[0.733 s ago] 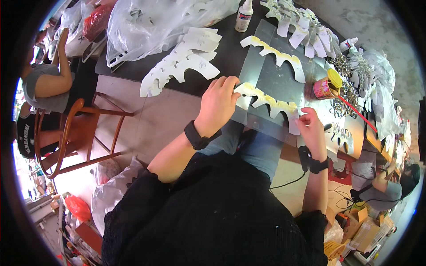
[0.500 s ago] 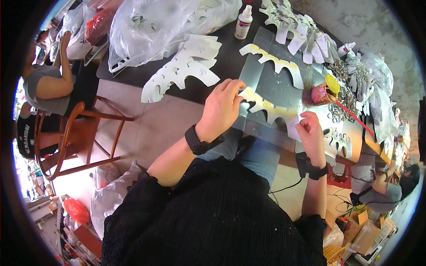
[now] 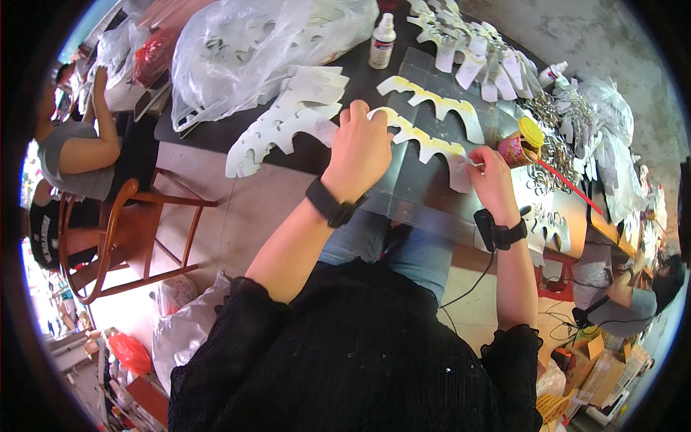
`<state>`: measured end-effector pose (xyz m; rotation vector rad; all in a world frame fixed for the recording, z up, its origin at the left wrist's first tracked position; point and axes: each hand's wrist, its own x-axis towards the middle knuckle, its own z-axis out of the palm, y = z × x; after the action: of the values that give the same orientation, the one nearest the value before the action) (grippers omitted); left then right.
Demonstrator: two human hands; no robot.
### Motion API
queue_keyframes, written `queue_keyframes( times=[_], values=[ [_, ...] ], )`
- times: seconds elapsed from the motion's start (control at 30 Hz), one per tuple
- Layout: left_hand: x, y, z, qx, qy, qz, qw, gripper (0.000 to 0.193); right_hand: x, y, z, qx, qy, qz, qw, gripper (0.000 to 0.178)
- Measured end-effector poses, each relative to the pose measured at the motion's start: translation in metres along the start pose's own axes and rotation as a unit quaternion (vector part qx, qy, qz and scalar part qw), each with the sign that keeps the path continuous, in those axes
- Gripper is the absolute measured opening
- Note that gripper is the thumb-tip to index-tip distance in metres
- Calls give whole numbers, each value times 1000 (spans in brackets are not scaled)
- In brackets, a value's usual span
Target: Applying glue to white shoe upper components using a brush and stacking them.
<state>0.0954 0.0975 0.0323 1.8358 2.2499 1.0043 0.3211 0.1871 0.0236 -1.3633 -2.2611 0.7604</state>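
Between my two hands stretches a curved white scalloped strip point(image 3: 419, 138) with a yellowish smear along its upper edge. My left hand point(image 3: 358, 147) grips its left end, the fingers partly hiding that end. At the right end, the fingertips of my right hand point(image 3: 493, 180) pinch the strip. Just beyond it on the dark tabletop lies a similar strip point(image 3: 464, 109), also smeared yellow. To the right of my right hand stands a small tin point(image 3: 512, 153) with a yellow lid point(image 3: 531, 132) and a red stick point(image 3: 572, 189) leaning out.
Fanned white cut pieces point(image 3: 291, 119) lie left of my left hand, by a large clear plastic bag point(image 3: 266, 54). A white spray bottle point(image 3: 382, 43) stands at the back. More white pieces point(image 3: 475, 54) and metal rings point(image 3: 554, 129) crowd the right. Other people sit on both sides.
Both hands have carried the strip away from my body, over the tabletop, close to the other smeared strip. The whole view has shifted slightly.
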Motion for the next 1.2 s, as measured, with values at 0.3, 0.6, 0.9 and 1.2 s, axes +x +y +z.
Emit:
queue_keyframes(
  times=[0.3, 0.6, 0.9, 1.2],
  values=[
    [-41, 45, -3, -124, -180, 151, 964, 31, -48, 30, -49, 4, 57, 0, 998, 10],
    [-39, 75, 59, -101, -160, 259, 947, 47, -23, 119, -93, -157, 79, -108, 978, 19],
    [-63, 79, 57, -48, -174, 241, 954, 57, -6, 121, -104, -126, -49, -145, 980, 24],
    [-86, 93, 50, -57, -194, 241, 949, 61, -3, 139, -108, -98, -55, -163, 980, 21]
  ],
)
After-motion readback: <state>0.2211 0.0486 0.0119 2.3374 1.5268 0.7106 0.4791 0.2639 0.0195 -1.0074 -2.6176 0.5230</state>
